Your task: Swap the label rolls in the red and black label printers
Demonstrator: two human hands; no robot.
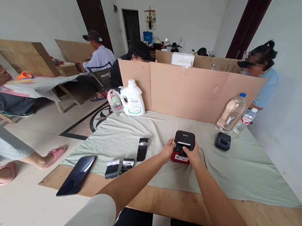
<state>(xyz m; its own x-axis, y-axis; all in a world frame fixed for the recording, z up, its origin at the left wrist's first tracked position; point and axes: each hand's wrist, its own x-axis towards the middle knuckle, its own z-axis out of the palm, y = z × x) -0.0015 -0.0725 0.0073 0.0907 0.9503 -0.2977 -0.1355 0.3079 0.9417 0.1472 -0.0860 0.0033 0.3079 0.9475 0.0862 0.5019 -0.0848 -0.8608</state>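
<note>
Head view shows your two hands out in front of you on the pale green cloth [240,171], one on each side of a small black and red label printer [183,146]. Your left hand [168,150] presses against the printer's left side, fingers curled round its lower edge, and your right hand [193,155] does the same on the right, thumb near the red front. Both hands are closed on the printer and it rests on the cloth between them, near the middle of the table and well short of the cardboard screen [189,92] at the back.

You seem to be at the step of steadying or opening the printer, with its lid down and nothing yet fed in. Whether the cover catch is under your fingers cannot be told from here.

To your left lie three black rolls [142,149] on the cloth, one standing just beside your left forearm and two nearer the table's edge, next to a dark phone [77,175] that overhangs the wooden board. A second, darker small printer [223,141] sits further back on the right, near two clear water bottles [231,112]. A white jug [132,98] stands at the back left.

If a roll is to go in, you will need one hand free to lift the lid while the other keeps the body from sliding on the loose cloth, then a short reach left for the nearest roll.
</note>
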